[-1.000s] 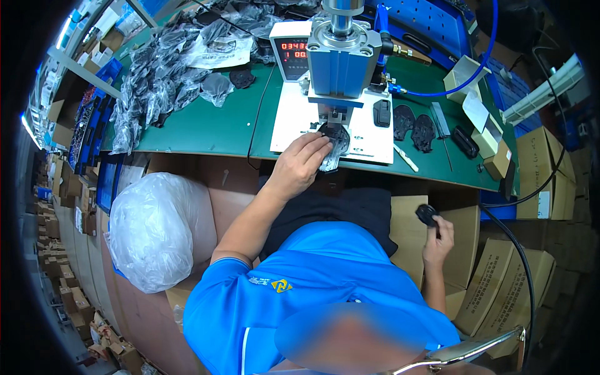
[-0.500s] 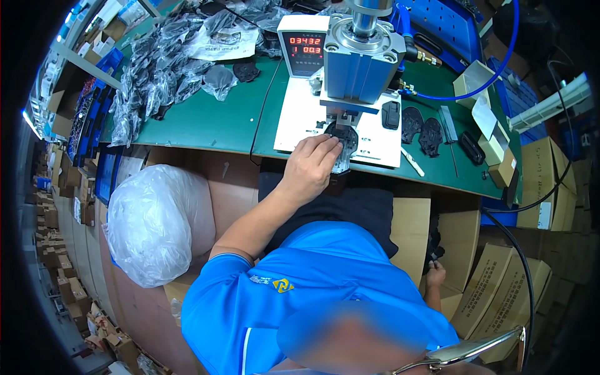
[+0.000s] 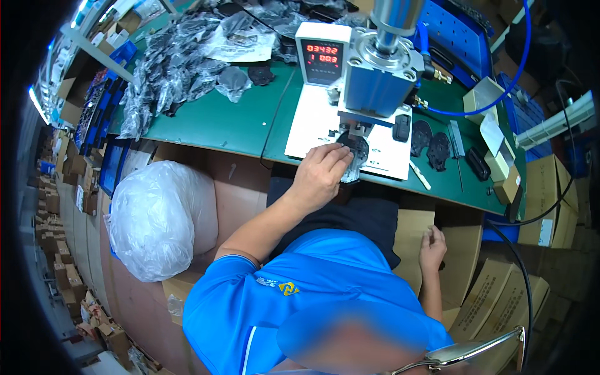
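My left hand reaches up to the press, its fingers bent over the left edge of a black oval plastic part. The part lies under the press head, at the front edge of the white base plate; its near end looks shiny. Above it stands the blue press cylinder. Lower right, beside the open cardboard box under the bench, my right hand is raised with its fingers loosely bent and slightly apart. Nothing shows in it.
Bagged dark parts are heaped on the bench's left. Right of the plate lie two black parts, a pale-handled tool and a black oblong piece. A stuffed white plastic bag stands lower left. A blue hose arcs right.
My right hand has come up and forward from the dark things in the box. My left hand stays at the black part. The whole view has shifted slightly.
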A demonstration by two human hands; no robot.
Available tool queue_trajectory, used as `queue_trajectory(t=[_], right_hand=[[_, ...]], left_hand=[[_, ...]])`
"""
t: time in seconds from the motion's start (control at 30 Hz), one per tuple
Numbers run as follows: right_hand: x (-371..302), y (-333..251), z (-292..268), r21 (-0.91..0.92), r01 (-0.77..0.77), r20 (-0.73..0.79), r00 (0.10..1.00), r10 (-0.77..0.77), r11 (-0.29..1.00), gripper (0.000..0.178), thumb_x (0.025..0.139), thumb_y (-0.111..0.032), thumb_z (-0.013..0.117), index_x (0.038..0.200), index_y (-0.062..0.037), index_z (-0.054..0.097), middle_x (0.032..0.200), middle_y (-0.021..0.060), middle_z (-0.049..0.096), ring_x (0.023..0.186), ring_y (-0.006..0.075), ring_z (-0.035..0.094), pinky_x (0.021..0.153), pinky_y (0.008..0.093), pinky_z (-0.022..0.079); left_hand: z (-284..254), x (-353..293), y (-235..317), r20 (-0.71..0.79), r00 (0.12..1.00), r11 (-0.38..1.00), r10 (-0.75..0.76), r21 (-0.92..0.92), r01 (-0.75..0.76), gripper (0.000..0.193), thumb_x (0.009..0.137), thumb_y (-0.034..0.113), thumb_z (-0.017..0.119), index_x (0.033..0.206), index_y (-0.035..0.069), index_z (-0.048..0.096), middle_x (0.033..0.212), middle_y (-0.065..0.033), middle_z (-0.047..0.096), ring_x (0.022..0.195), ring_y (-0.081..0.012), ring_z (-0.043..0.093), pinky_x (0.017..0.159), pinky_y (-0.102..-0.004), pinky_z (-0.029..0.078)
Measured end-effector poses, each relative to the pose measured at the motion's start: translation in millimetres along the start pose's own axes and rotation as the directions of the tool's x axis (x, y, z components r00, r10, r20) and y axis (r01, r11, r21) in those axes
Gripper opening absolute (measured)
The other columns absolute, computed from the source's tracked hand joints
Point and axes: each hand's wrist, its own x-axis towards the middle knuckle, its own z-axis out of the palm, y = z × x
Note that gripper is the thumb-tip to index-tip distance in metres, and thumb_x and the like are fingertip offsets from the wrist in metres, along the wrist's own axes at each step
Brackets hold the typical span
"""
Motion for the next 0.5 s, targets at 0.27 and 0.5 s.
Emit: queue_trajectory(t=[0.27,0.5], right_hand=[[65,-202,47,0.254,0.637,-0.058,0.762,-0.646,0.728,0.014,0.089,0.004,0.086,0.097,-0.0001,0.075,0.092,0.0150,0.072,0.084,0.0351,0.072,0.077,0.0435,0.059],[102,-243,82,0.102,0.830,-0.035,0.554,-0.832,0.548,0.046,0.081,-0.004,0.087,0.127,-0.0044,0.080,0.114,0.0149,0.071,0.106,0.0368,0.069,0.092,0.0490,0.055]], left_hand=[[-3,1,6,-0.006,1.000,1.000,-0.006,-0.008,0.006,0.052,0.077,-0.004,0.071,0.128,0.000,0.077,0.133,-0.0132,0.077,0.127,-0.0350,0.072,0.108,-0.0478,0.058],[-2,-4,6,0.024,0.999,0.999,-0.029,-0.011,0.030,0.050,0.080,-0.004,0.071,0.130,0.000,0.077,0.134,-0.0131,0.076,0.130,-0.0341,0.071,0.108,-0.0470,0.057]])
